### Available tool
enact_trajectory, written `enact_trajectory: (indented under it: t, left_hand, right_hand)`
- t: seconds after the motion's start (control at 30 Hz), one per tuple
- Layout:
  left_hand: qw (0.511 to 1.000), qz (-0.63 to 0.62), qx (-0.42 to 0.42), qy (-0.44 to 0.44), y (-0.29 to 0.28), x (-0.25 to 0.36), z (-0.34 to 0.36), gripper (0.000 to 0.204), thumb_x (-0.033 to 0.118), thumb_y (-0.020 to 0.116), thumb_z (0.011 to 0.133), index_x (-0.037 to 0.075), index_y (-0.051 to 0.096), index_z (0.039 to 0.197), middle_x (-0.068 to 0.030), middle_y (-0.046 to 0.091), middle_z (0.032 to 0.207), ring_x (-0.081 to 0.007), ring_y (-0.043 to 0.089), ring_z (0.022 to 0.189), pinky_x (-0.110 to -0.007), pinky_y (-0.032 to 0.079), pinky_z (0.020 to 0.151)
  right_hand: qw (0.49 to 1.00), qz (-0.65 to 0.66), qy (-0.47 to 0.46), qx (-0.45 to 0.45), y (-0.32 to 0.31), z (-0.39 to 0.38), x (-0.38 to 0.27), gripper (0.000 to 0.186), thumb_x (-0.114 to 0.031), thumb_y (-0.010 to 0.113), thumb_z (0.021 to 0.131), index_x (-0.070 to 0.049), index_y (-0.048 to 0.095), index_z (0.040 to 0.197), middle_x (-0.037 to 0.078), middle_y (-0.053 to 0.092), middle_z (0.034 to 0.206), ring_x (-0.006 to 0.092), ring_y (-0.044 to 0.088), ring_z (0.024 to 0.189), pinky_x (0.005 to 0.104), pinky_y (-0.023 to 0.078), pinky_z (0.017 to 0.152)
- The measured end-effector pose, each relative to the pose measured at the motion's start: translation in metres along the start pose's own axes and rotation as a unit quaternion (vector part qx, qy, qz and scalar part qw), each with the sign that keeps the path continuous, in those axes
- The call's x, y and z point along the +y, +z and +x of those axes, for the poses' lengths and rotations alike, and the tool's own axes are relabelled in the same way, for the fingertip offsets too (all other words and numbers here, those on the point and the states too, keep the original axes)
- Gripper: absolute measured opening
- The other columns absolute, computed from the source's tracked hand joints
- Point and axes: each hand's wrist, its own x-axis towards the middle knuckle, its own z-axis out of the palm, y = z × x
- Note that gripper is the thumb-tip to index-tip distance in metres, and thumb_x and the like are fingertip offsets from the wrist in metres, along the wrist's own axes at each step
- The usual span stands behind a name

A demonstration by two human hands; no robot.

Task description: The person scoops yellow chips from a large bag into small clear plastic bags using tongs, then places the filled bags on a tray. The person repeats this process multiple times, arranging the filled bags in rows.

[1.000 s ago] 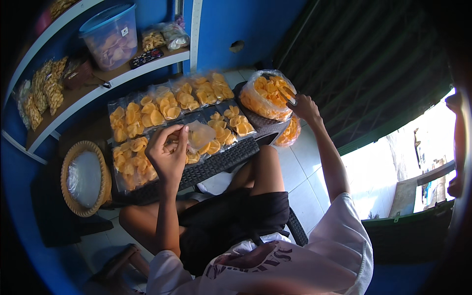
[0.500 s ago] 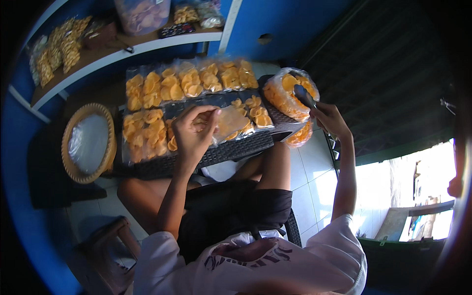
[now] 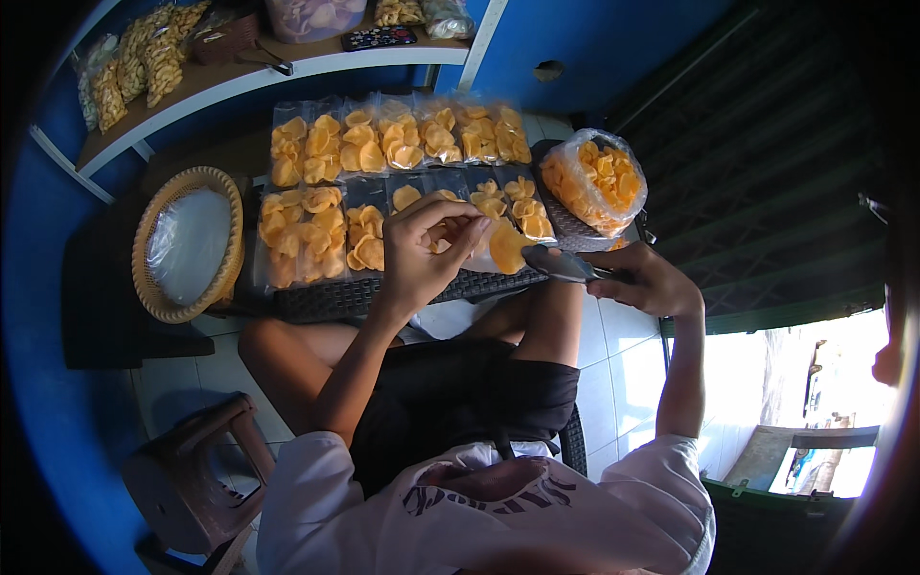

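Note:
My left hand (image 3: 425, 251) pinches a clear plastic bag (image 3: 479, 257) between thumb and fingers above the front row. My right hand (image 3: 655, 281) is closed around metal tongs (image 3: 563, 265), whose tips point left toward the bag. An orange, round chip (image 3: 506, 246) sits between the tong tips and my left fingers; whether it is inside the bag I cannot tell. Beneath and beyond my hands lie two rows of flat clear bags of chips (image 3: 362, 150). To the right stands a large open plastic bag (image 3: 592, 184) full of the same chips.
A round woven basket (image 3: 146, 251) holding clear plastic bags is at the left. Behind, a shelf (image 3: 316, 62) carries bagged snacks, a tub and a phone (image 3: 379, 37). A brown stool (image 3: 196, 479) stands at lower left. The dark woven table's edge (image 3: 331, 305) runs before my knees.
My right hand with the tongs has come from the large chip bag down and left to the small bag, a chip now at their tips. My left hand still holds the bag.

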Motion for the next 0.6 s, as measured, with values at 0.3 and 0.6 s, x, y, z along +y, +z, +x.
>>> enact_trajectory:
  t: [0.3,0.6]
  left_hand:
    - [0.998,0.051,-0.01,0.03,0.007,-0.001,-0.004,0.01,-0.006,0.071,0.088,-0.006,0.07,0.097,-0.007,0.066,0.091,-0.0094,0.068,0.077,-0.021,0.057,0.065]
    - [0.998,-0.024,-0.053,-0.011,0.02,-0.007,-0.018,0.008,-0.001,0.072,0.088,-0.006,0.069,0.095,-0.0069,0.066,0.088,-0.0103,0.067,0.077,-0.022,0.055,0.066]
  right_hand:
    - [0.981,0.063,0.013,0.182,0.023,-0.012,-0.014,0.047,-0.023,0.071,0.091,0.003,0.062,0.129,0.012,0.07,0.085,0.0117,0.06,0.071,0.0279,0.047,0.062]
    - [0.887,0.116,0.076,0.441,0.109,0.041,-0.054,0.047,-0.014,0.079,0.071,0.003,0.06,0.111,0.017,0.069,0.091,0.0173,0.067,0.086,0.0323,0.051,0.081]
